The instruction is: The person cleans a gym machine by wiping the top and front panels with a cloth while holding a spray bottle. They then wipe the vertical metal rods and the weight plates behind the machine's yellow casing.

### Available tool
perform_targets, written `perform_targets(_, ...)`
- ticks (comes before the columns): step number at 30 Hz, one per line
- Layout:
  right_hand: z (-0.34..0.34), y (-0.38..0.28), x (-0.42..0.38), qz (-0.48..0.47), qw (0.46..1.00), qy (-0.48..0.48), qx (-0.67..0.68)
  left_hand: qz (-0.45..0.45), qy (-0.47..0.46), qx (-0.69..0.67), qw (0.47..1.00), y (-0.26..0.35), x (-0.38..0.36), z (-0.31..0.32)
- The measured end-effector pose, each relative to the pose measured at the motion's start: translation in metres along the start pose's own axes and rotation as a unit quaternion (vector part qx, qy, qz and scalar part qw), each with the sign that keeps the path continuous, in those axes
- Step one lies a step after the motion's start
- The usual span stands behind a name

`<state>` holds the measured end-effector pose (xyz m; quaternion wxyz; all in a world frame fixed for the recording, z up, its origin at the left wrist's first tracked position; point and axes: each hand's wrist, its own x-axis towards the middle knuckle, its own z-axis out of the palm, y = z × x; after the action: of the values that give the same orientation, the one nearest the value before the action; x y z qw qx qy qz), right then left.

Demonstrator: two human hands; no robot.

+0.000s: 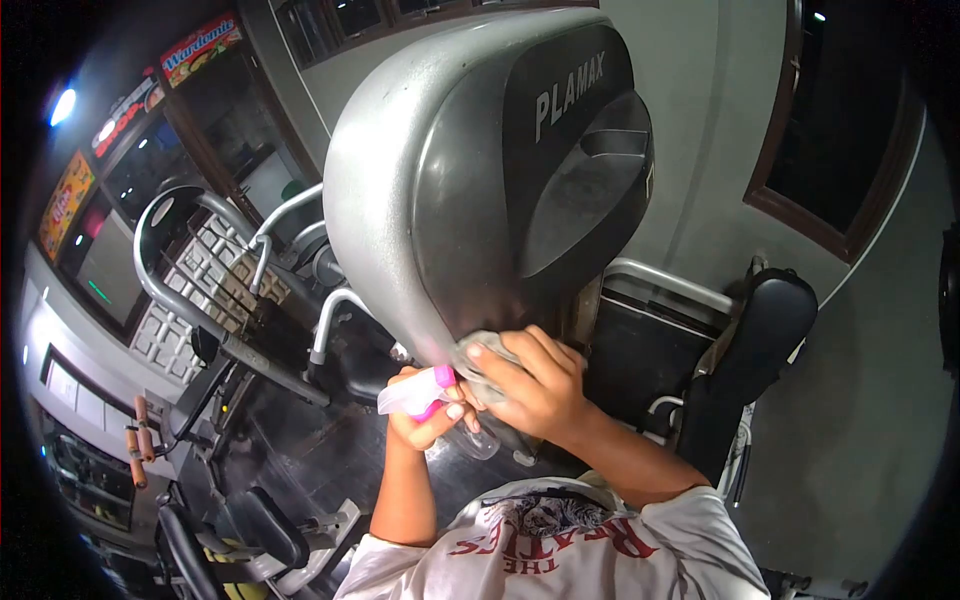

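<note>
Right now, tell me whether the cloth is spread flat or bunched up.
Bunched up: the grey cloth is crumpled and gathered in the right hand, not laid out flat.

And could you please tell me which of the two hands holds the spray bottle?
The left hand, wrapped around the pink-topped spray bottle; the right hand has a cloth instead.

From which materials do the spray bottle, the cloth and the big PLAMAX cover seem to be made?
Spray bottle: probably plastic; see-through body, whitish and bright pink head.
Cloth: likely fabric, matte grey, since it bunches in soft folds; fibre unclear.
Cover: perhaps moulded plastic, silver and dark grey, smooth, with rounded edges and a soft sheen; painted metal is possible.
</note>
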<state>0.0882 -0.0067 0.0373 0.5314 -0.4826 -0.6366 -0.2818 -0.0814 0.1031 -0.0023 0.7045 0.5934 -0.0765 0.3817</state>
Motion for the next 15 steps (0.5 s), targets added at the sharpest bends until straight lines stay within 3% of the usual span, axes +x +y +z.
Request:
perform_targets(1, 0.000, 0.008, -0.011, 0.003, 1.000, -0.014, -0.003, 0.007, -0.011, 0.002, 1.000, -0.001, 0.002, -0.002)
perform_targets(3, -0.004, 0.036, -0.009, 0.024, 0.994, 0.094, -0.044, 0.019, -0.027, 0.005, 0.999, -0.004, 0.001, -0.004)
perform_targets(4, -0.012, 0.045, 0.003, 0.107, 0.983, 0.149, 0.018, -0.015, 0.012, -0.018, 1.000, -0.002, -0.003, 0.000)
perform_targets(5, -0.023, 0.057, 0.011, 0.177, 0.975, 0.133, -0.013, -0.021, 0.022, -0.023, 0.999, -0.002, -0.006, 0.000)
perform_targets(7, -0.019, 0.061, 0.021, 0.266, 0.945, 0.186, 0.028, -0.029, 0.035, -0.034, 0.998, -0.004, -0.007, 0.000)
perform_targets(9, -0.018, 0.041, 0.018, 0.186, 0.970, 0.151, 0.039, -0.015, 0.041, -0.024, 0.999, -0.007, -0.008, 0.000)
perform_targets(10, -0.011, 0.035, 0.014, 0.068, 0.985, 0.159, 0.000, -0.013, 0.039, -0.024, 0.999, -0.007, -0.006, 0.000)
perform_targets(11, -0.009, 0.023, 0.005, 0.057, 0.995, 0.078, 0.020, -0.012, 0.037, -0.024, 0.999, -0.007, -0.006, 0.000)
perform_targets(13, -0.016, 0.034, 0.002, 0.055, 0.997, 0.045, -0.010, -0.011, 0.040, -0.006, 0.999, -0.006, -0.007, 0.000)
perform_targets(15, -0.037, 0.057, 0.014, 0.199, 0.975, 0.090, -0.045, -0.007, 0.038, 0.009, 0.999, -0.006, -0.007, 0.000)
